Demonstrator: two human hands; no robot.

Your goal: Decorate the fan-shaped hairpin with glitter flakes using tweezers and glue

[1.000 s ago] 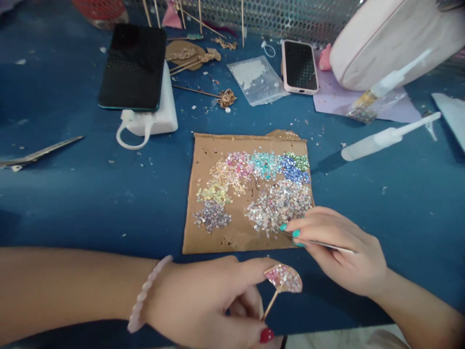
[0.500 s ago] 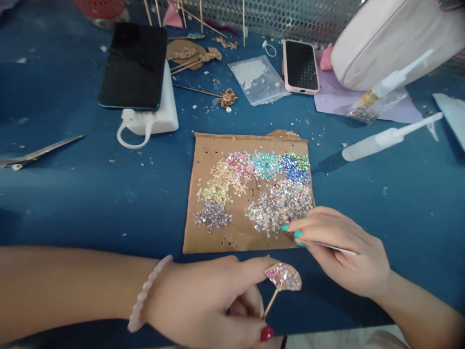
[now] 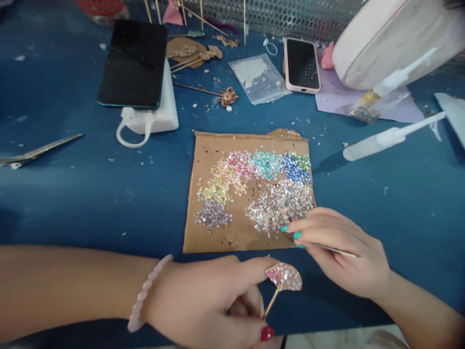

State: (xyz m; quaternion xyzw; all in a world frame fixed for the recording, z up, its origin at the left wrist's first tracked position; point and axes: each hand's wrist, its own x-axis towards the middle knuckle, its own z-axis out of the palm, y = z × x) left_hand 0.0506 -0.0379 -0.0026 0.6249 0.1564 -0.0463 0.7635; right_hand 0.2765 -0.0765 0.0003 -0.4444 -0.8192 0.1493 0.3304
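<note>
My left hand [image 3: 210, 300], with a pink bead bracelet [image 3: 145, 293] at the wrist, is closed on a fan-shaped hairpin [image 3: 285, 277]. Pink and silvery chips cover the fan, and its gold stem runs down between the fingers. In my right hand [image 3: 345, 249] is a pair of thin metal tweezers [image 3: 336, 249], pinched between turquoise-nailed fingers. Their tips reach the lower edge of a pile of silvery chips [image 3: 279, 206]; whether they grip a chip is too small to tell. The pile lies on a brown cardboard sheet [image 3: 240, 242] beside smaller heaps of coloured chips [image 3: 267, 164].
Across the back are a black tablet [image 3: 133, 65] on a white power bank [image 3: 169, 109], a gold hairpin [image 3: 227, 97], a bag of white bits [image 3: 257, 77] and a phone [image 3: 302, 65]. A white glue bottle [image 3: 381, 144] lies right; a metal clip [image 3: 43, 150] lies left.
Both hands stay nearly still. The hairpin and the tweezers keep almost the same place, and the view has shifted very slightly.
</note>
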